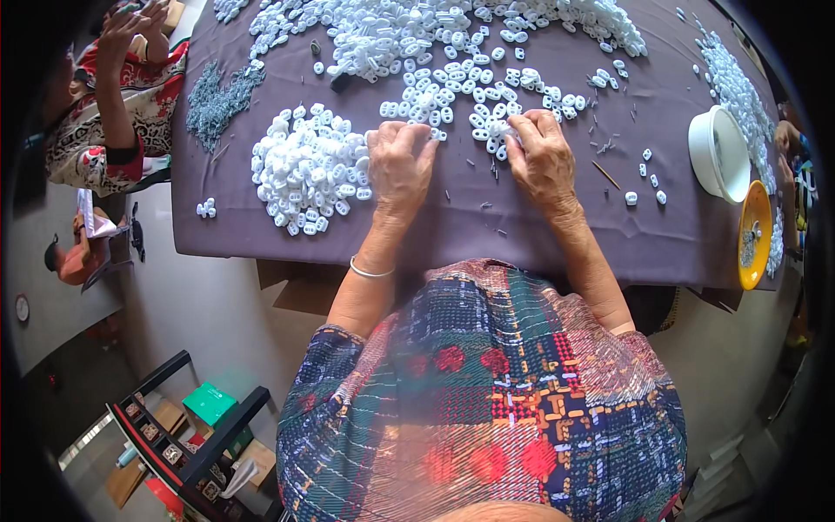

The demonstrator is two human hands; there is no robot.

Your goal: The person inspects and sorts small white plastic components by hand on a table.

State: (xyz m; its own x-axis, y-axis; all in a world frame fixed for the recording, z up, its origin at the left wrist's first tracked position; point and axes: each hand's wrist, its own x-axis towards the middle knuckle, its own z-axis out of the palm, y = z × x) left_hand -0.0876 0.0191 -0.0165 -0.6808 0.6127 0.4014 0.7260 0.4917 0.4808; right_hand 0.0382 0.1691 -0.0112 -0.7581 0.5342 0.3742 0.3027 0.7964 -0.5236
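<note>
My left hand (403, 165) is closed in a pinch above the table. Its fingertips are beside a loose cluster of small white oval plastic pieces with two openings (424, 103); what they hold, if anything, is hidden. To its left lies a heaped pile of the same white pieces (304, 170). My right hand (545, 158) is also curled, thumb and fingers drawn together at another cluster of white pieces (493, 122). Whatever it grips is too small to make out. Several tiny metal pins (485, 205) lie scattered between and around the hands.
Large heaps of white pieces (391, 35) cover the far side of the purple-brown tablecloth (557, 252). A grey pile of small metal parts (222, 104) lies left. At right are a white tub (703, 157), an orange plate (750, 261) and a thin stick (606, 175). Other people (113, 113) sit nearby.
</note>
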